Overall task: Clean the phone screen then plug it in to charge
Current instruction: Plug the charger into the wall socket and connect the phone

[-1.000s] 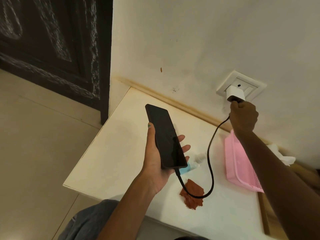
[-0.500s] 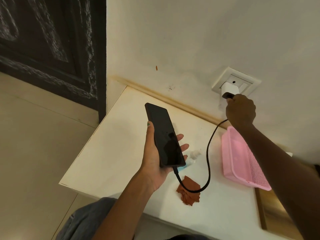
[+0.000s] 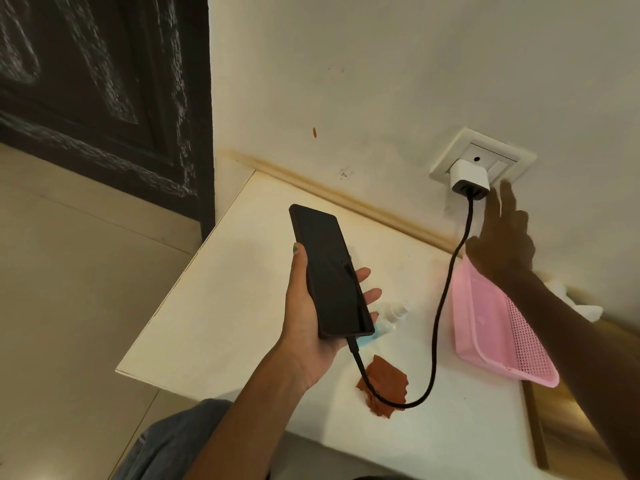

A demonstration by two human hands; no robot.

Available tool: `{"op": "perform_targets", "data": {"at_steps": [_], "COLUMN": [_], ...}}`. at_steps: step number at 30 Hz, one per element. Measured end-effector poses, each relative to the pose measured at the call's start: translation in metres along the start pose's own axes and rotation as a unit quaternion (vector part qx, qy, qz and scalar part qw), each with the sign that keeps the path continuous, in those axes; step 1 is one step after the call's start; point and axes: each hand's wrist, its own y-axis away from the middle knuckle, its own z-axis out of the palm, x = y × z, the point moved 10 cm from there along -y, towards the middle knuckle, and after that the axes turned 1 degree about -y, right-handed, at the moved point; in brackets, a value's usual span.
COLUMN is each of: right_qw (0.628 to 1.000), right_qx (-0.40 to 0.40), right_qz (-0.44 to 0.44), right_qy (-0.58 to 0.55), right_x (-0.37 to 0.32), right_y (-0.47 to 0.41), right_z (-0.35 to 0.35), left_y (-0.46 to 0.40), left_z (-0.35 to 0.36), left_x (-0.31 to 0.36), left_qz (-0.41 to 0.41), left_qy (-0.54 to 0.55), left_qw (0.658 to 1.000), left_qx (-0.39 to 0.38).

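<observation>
My left hand (image 3: 308,327) holds a black phone (image 3: 329,271), screen up and dark, above the white table (image 3: 221,299). A black cable (image 3: 440,306) runs from the phone's lower end, loops over the table and rises to a white charger (image 3: 467,176) seated in the wall socket (image 3: 485,157). My right hand (image 3: 502,240) is just below and right of the charger, fingers spread, touching nothing. A rust-red cloth (image 3: 384,382) lies crumpled on the table under the cable loop. A small spray bottle (image 3: 391,315) with blue liquid lies partly hidden behind the phone.
A pink mesh basket (image 3: 502,330) sits on the table's right side, under my right forearm. Something white (image 3: 581,306) lies behind it by the wall. A dark door (image 3: 104,91) stands to the left, with tiled floor (image 3: 69,306) below. A wooden surface (image 3: 561,424) adjoins the table on the right.
My right hand has let go of the charger, opened its fingers and dropped away to the lower right. The charger stays in the socket. The left hand keeps the phone steady.
</observation>
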Motion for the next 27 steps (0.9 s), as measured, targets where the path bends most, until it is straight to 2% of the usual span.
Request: {"op": "perform_targets", "data": {"at_steps": [2, 5, 11, 14, 18, 27], "right_qw": [0.998, 0.997, 0.996, 0.992, 0.991, 0.994], "right_qx": [-0.023, -0.035, -0.087, -0.112, -0.113, -0.104], "right_qz": [-0.039, -0.052, 0.018, 0.052, 0.052, 0.009], "right_qy": [0.034, 0.049, -0.018, -0.016, -0.039, 0.013], "right_x": [-0.008, -0.01, -0.003, 0.001, -0.001, -0.004], "right_y": [-0.002, -0.004, -0.01, -0.013, -0.01, -0.006], "right_z": [0.009, 0.018, 0.033, 0.04, 0.041, 0.029], "left_y": [0.0, 0.001, 0.001, 0.001, 0.003, 0.003], "left_z": [-0.001, -0.002, 0.0, 0.0, 0.003, 0.007], "left_x": [0.001, 0.002, 0.001, 0.001, 0.001, -0.001], "left_qz": [-0.001, 0.0, -0.004, -0.004, -0.004, -0.008], "left_qy": [0.003, 0.003, 0.008, 0.004, 0.001, 0.011], "left_qw": [1.0, 1.0, 1.0, 1.0, 1.0, 1.0], "left_qx": [0.002, 0.005, -0.004, -0.008, -0.018, -0.022]}}
